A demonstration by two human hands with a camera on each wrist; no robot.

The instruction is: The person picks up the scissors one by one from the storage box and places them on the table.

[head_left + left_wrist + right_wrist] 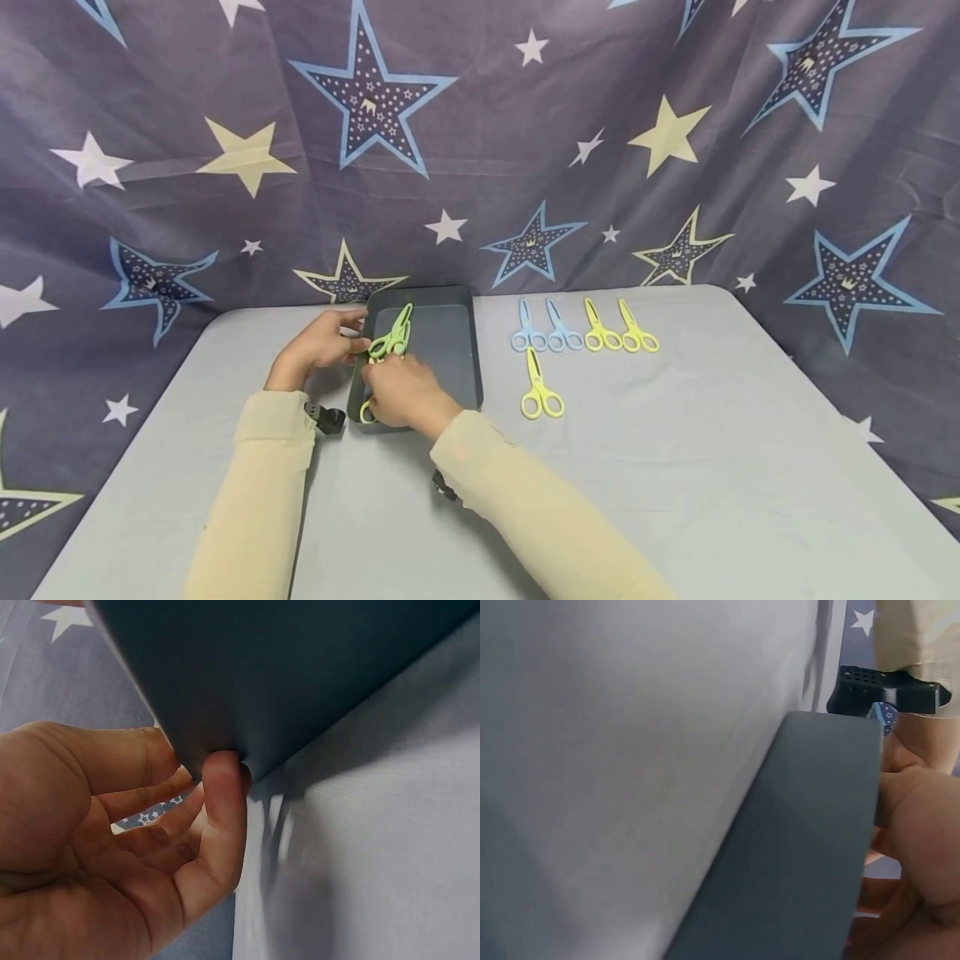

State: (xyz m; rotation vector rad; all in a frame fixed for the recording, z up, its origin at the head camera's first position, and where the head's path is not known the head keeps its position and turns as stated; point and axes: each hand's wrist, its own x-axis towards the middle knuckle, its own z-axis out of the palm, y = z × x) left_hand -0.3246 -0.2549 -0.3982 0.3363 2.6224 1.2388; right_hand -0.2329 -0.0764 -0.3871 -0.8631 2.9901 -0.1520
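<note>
My left hand (324,342) grips the left wall of a dark grey tray (457,358). Up close in the left wrist view, its curled fingers (223,787) press the tray's outer side near the bottom edge. Inside the tray, my right hand (405,390) holds yellow scissors (366,412), a handle loop showing beside it; the fingertips are hidden. Just beyond that hand lie green scissors (396,333), overlapping at the tray's left side. In the right wrist view the tray wall (795,825) blocks most of what the fingers touch.
Right of the tray, two blue scissors (525,325) and two yellow scissors (596,327) stand in a row, tips away. Another pair of yellow scissors (538,390) lies nearer. A star-patterned cloth (480,150) hangs behind the pale table (675,483).
</note>
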